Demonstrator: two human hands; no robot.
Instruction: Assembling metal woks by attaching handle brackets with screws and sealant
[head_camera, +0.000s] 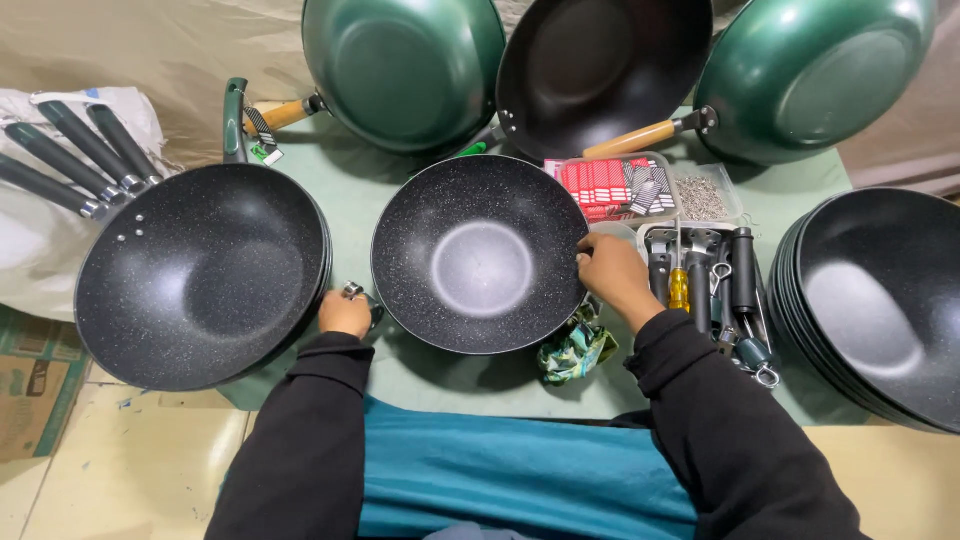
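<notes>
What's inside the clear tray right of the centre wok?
The clear tray holds dark handles, a yellow-handled screwdriver and metal hooks. Anything beneath them is covered.

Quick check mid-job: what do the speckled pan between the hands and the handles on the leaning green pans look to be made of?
Speckled pan: probably metal with a black nonstick coating, matte with pale flecks and a soft sheen at the centre. The right hand touches its rim; the left hand holds a small shiny metal part at the opposite edge. Green-pan handles: seemingly light, unpainted wood, tan and matte, joined by dark metal brackets.
</notes>
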